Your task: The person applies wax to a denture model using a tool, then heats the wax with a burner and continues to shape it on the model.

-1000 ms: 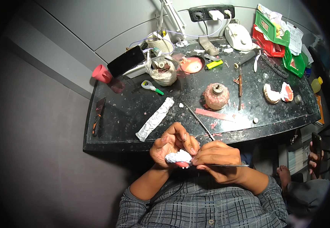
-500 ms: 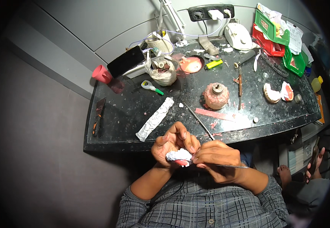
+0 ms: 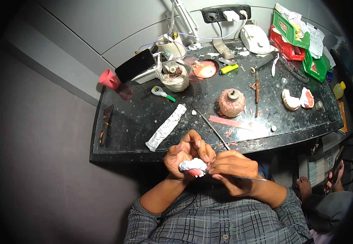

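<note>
your left hand (image 3: 175, 163) holds the tooth model (image 3: 192, 164) in front of the desk (image 3: 129, 126), your right hand (image 3: 236, 168) pinches the thin tool (image 3: 258, 179), and excess pressure could gouge the pink part (image 3: 195, 173).

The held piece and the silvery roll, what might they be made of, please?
Held piece: its lumpy white part could be plaster or foil; the smooth pink part, perhaps wax or resin. Silvery roll: probably metal foil, shiny and creased.
</note>
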Available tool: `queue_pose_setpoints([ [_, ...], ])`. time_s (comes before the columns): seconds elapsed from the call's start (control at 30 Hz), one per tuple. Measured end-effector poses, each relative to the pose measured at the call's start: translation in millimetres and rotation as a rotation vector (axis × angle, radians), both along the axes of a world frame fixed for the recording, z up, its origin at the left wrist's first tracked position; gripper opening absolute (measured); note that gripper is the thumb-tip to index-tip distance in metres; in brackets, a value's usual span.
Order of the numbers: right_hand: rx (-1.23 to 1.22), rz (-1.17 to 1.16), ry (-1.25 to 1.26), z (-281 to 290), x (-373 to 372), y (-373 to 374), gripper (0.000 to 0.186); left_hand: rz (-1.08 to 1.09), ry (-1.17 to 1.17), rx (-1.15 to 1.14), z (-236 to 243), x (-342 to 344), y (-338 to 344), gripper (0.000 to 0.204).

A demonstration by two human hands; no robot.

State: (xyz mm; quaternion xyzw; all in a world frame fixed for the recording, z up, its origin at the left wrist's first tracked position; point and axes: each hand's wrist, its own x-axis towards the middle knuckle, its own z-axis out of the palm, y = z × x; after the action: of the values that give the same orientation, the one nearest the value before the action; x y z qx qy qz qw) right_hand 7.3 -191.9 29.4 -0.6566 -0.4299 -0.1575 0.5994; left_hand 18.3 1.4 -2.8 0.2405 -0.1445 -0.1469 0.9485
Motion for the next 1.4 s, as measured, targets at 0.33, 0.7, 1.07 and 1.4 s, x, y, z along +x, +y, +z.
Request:
queue_pose_setpoints([
  [0.33,-0.051,-0.083,-0.216,-5.3,3.1,1.8,0.021,-0.100,0.139,-0.077,-5.4,-0.1,-2.5,0.040],
  [0.7,0.326,-0.240,-0.049,-4.3,3.3,-13.5,0.010,-0.043,0.078,0.076,6.3,3.7,-1.8,0.047],
  [1.07,0.024,-0.157,0.025,-1.3,6.1,-1.8,0.013,0.639,-0.680,0.806,-3.9,-9.5,-2.4,0.050],
  [1.4,0.002,-0.153,0.000,-11.0,1.7,2.3,0.014,0.836,-0.865,0.878,-13.8,-3.7,-7.4,0.061],
])
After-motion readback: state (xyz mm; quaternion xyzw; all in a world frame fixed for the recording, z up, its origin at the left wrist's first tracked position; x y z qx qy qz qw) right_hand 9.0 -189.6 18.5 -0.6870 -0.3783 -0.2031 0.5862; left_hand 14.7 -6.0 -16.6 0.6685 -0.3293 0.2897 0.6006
